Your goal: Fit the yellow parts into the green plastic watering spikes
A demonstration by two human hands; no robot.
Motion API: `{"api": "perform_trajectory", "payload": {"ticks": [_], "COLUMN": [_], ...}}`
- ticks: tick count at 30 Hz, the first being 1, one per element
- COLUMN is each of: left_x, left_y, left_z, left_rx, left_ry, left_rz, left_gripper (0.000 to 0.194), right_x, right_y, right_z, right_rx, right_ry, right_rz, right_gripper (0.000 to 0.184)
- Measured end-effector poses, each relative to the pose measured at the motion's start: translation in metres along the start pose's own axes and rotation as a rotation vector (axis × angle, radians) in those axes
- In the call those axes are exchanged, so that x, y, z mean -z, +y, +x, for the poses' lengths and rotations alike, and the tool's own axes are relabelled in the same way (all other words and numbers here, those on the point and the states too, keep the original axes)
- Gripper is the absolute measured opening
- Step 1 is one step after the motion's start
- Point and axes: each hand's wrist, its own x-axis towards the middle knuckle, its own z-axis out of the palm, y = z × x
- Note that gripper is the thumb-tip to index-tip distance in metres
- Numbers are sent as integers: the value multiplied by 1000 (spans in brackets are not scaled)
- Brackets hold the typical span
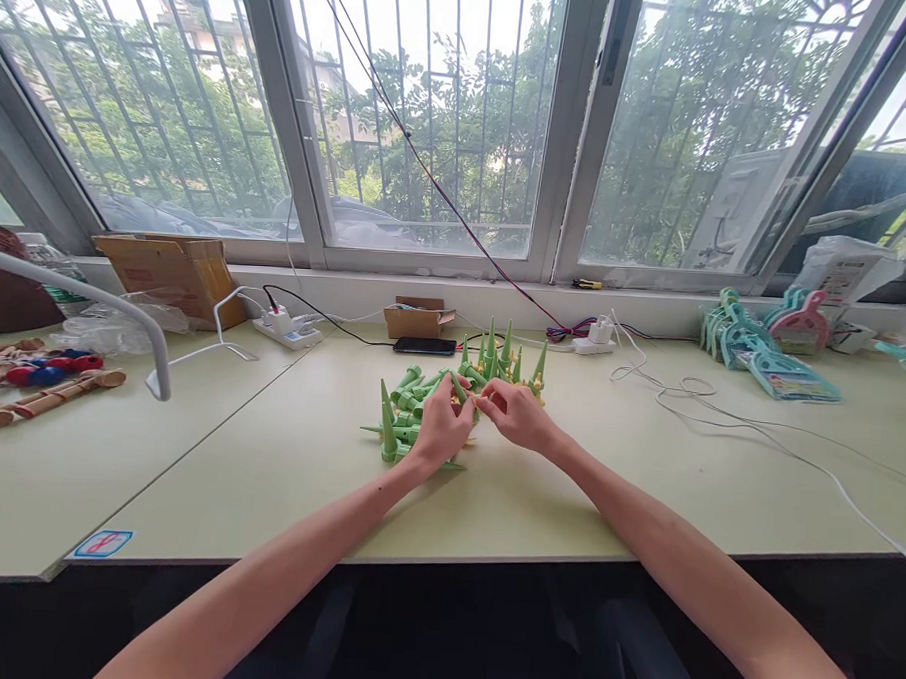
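My left hand (444,421) is closed around a green plastic watering spike (458,388), its tapered tip pointing up and away. Close beside it, my right hand (521,413) pinches at the spike's near end, on a small yellow-orange part (475,402) mostly hidden by the fingers. Left of my hands is a loose pile of green spikes (405,401), most lying down. One spike (387,417) stands upright at the pile's near left. Behind my hands, several spikes with yellow-orange pieces at their bases (492,351) stand points up.
A black phone (424,346) lies behind the pile, before a small cardboard box (418,320). Power strips (286,329) and white cables (750,423) run along the back and right. Teal hangers (735,327) sit back right. Wooden pieces (60,394) and a white metal tube (135,311) are left.
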Motion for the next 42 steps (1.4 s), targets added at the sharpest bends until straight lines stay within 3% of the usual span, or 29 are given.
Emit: {"api": "perform_trajectory", "payload": {"ticks": [5, 15, 26, 42], "left_x": [0, 0, 0, 0], "left_y": [0, -2, 1, 1], "left_z": [0, -1, 0, -1], "left_rx": [-5, 4, 7, 9], "left_ry": [1, -10, 5, 1], "left_rz": [4, -18, -20, -32], "left_gripper": [16, 18, 17, 19], "right_x": [-1, 1, 1, 2], "right_y": [1, -1, -2, -4], "right_z": [0, 0, -1, -1], "right_rx": [50, -52, 21, -16], "right_ry": [-12, -58, -21, -48], "right_rz": [13, -17, 3, 7], "right_gripper": [21, 43, 23, 36]}}
